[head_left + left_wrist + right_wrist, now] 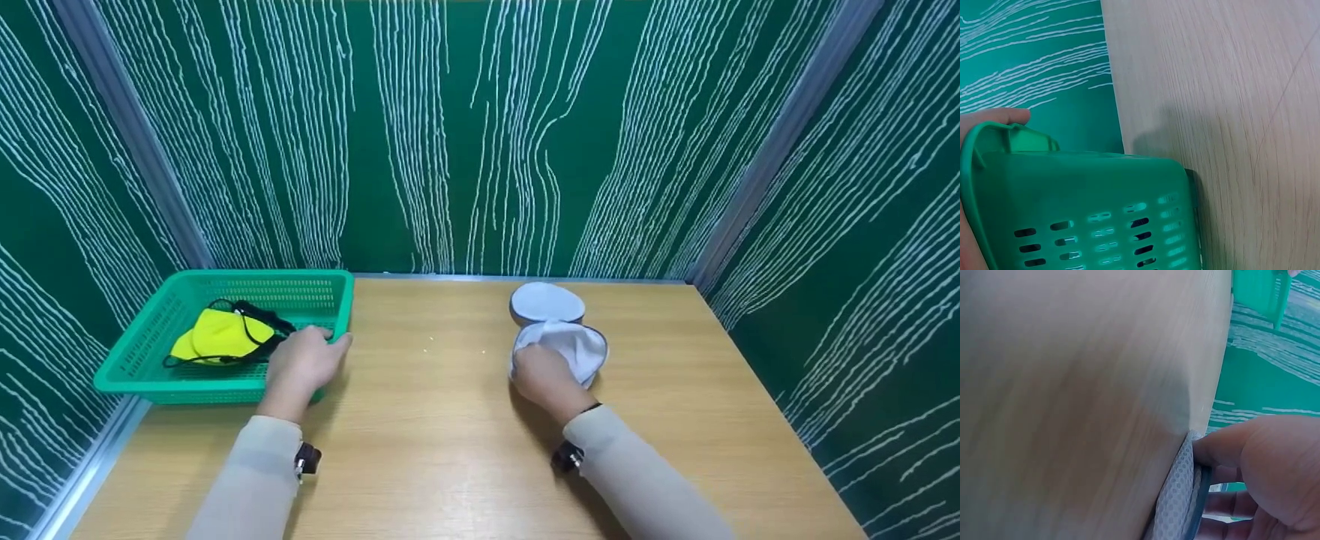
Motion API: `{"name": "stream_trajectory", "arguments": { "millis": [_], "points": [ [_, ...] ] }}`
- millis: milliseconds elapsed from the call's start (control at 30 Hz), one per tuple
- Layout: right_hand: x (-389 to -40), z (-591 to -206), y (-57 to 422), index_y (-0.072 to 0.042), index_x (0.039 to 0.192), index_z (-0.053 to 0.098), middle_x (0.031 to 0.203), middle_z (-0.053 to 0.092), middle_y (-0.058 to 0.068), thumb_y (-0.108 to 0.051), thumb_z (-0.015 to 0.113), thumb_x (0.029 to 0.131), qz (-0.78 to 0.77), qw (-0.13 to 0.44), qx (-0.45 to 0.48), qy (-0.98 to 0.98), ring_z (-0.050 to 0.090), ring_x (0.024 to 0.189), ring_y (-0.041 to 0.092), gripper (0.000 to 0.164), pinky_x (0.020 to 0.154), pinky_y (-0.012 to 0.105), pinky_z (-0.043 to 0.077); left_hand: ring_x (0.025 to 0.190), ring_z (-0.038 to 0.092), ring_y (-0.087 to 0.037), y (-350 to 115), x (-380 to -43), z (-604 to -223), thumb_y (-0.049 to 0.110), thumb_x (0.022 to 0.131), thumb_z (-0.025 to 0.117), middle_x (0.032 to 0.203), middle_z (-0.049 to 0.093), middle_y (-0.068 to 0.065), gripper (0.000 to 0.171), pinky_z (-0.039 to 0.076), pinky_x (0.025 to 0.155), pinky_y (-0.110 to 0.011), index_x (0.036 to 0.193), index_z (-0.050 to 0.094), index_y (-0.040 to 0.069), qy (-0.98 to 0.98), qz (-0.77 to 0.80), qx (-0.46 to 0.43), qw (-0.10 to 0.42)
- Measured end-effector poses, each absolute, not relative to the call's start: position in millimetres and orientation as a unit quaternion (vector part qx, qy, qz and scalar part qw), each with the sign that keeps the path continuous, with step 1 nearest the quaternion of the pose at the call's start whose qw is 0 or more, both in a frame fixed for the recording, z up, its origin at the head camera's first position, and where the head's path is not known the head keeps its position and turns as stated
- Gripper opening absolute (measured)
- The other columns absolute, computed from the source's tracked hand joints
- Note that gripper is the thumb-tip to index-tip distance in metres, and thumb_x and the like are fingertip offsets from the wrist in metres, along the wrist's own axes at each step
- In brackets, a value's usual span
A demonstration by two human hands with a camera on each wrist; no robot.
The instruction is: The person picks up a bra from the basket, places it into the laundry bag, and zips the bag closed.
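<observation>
At the left, a green plastic basket (pixel 247 386) holds a bright yellow item with black straps (pixel 229 335), folded so that its kind is unclear. My left hand (pixel 306 360) grips the basket's right rim near the front corner; a finger (pixel 1013 116) lies over the rim in the left wrist view. Toward the right, a round, whitish mesh pouch (pixel 581 349) gapes open, its oval lid (pixel 547 302) folded back behind it. The pouch's left edge is pinched by my right hand (pixel 551 379), thumb outside and fingers inside. Its dark rim and honeycomb mesh (pixel 1172 500) show in the right wrist view.
Everything stands on a wooden table (pixel 435 435). Green walls (pixel 480 135) with white wavy lines enclose its back and sides, joined by grey metal posts (pixel 795 127). Tiny pale specks lie on the tabletop between basket and pouch.
</observation>
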State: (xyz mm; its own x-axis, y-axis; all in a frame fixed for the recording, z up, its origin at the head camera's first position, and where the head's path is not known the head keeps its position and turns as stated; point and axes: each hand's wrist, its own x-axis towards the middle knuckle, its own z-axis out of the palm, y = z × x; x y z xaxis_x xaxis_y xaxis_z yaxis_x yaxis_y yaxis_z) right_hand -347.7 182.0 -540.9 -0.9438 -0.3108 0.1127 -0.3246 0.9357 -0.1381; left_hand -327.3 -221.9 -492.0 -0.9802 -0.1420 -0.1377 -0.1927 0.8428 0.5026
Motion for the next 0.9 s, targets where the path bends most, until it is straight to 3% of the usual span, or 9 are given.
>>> {"name": "stream_trajectory", "arguments": {
  "millis": [200,467,900],
  "points": [
    [-345.1,-541.7,166.6,-0.003,0.084,0.073,0.079,0.075,0.015,-0.005,0.072,0.100,0.071,0.059,0.181,-0.979,0.072,0.068,0.033,0.016,0.065,0.054,0.065,0.122,0.067,-0.041,-220.6,-326.1,-487.6,0.060,0.116,0.052,0.159,0.064,-0.023,0.073,0.060,0.093,-0.048,0.166,0.056,0.007,0.958,0.268,-0.087,0.051],
    [-341.7,-544.5,146.6,-0.005,0.076,0.073,0.072,0.074,0.014,-0.002,0.074,0.093,0.031,0.110,0.212,-0.971,0.074,0.063,0.036,0.017,0.059,0.053,0.063,0.120,0.068,-0.041,-220.8,-324.2,-487.2,0.061,0.116,0.052,0.163,0.062,-0.026,0.074,0.061,0.089,-0.048,0.164,0.058,0.005,0.960,0.264,-0.084,0.036],
    [-336.7,-543.4,115.9,-0.006,0.083,0.075,0.075,0.075,0.012,-0.011,0.074,0.100,0.002,0.070,0.203,-0.977,0.073,0.065,0.031,0.018,0.060,0.048,0.064,0.111,0.068,-0.037,-220.5,-322.4,-489.6,0.061,0.116,0.052,0.148,0.069,-0.021,0.074,0.051,0.073,-0.038,0.165,0.057,0.006,0.957,0.272,-0.088,0.040]
  ]
}}
